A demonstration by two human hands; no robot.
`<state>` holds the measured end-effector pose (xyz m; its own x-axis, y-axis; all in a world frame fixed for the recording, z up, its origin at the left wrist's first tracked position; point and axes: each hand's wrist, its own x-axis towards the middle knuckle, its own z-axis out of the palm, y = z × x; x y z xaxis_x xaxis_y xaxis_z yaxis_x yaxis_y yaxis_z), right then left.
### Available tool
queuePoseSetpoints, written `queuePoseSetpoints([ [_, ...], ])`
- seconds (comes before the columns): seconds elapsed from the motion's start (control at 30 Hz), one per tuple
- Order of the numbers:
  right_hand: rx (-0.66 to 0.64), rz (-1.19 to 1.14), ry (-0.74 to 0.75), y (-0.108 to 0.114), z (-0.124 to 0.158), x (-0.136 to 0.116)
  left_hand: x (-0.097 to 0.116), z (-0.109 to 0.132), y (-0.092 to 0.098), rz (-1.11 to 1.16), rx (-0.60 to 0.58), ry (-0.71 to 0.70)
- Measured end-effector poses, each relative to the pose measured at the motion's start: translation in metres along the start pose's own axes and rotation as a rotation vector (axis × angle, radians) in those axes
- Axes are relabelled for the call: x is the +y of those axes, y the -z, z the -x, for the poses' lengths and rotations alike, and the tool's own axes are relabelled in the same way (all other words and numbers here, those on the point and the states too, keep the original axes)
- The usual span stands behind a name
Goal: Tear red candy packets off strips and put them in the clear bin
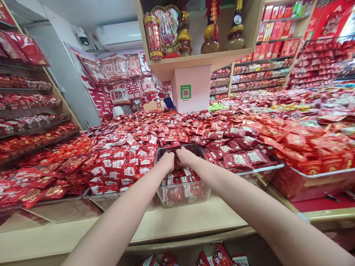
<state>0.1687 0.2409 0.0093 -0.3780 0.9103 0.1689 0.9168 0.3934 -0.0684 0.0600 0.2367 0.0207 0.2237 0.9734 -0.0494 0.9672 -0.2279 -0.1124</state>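
Both my arms reach forward into a clear plastic bin (177, 197) that holds red wrapped candy packets (191, 188). My left hand (167, 161) and my right hand (186, 156) sit side by side over the far part of the bin, knuckles up and fingers curled down among the packets. Their fingertips are hidden, so what they grip cannot be made out.
Heaps of red candy packets (133, 147) fill the counter around the bin. More clear trays (318, 177) stand to the right. Shelves of red goods (30, 122) line the left wall. A pink pillar with a QR code (185, 91) stands behind. The wooden counter edge (180, 221) is nearest me.
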Motion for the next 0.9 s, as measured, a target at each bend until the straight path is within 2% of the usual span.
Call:
queuePoseSetpoints([
  [0.13, 0.017, 0.009, 0.021, 0.002, 0.002, -0.003, 0.001, 0.002, 0.002, -0.026, 0.023, -0.02],
  [0.4, 0.057, 0.039, -0.04, -0.002, 0.0, -0.002, 0.001, 0.01, 0.007, -0.062, 0.157, -0.06],
  [0.53, 0.035, 0.041, -0.013, -0.004, -0.001, -0.002, 0.001, 0.009, 0.006, -0.051, 0.149, -0.061],
  [0.9, -0.027, 0.05, -0.051, -0.003, -0.004, 0.008, 0.001, 0.004, 0.005, -0.011, 0.1, -0.046],
])
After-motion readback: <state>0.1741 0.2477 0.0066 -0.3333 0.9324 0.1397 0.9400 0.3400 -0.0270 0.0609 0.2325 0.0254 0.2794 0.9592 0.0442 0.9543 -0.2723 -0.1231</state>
